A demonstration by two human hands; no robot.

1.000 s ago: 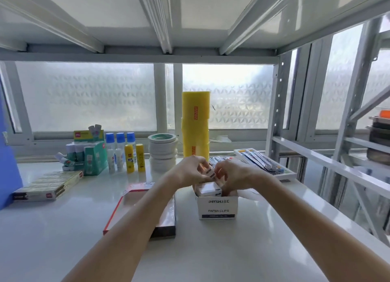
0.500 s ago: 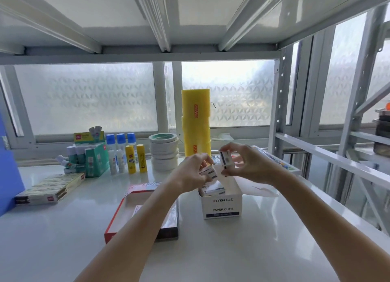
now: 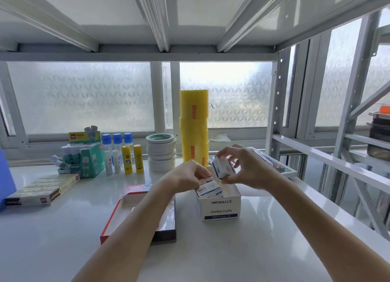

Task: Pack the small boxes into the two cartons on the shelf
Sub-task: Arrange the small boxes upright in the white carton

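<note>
paper-clip carton [image 3: 219,208] right of flat carton [image 3: 139,216] on shelf [image 3: 253,250] | small boxes [image 3: 209,190] in paper-clip carton | tape rolls [image 3: 161,153], glue sticks [image 3: 130,159] behind

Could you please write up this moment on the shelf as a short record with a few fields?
setting: white shelf in front of frosted windows
left hand: grips a small box at the mouth of the paper clip carton
right hand: holds another small box above that carton
second carton: red-edged carton, left of the first, partly hidden by the left forearm
behind: glue sticks, stack of tape rolls, yellow rolls
</note>
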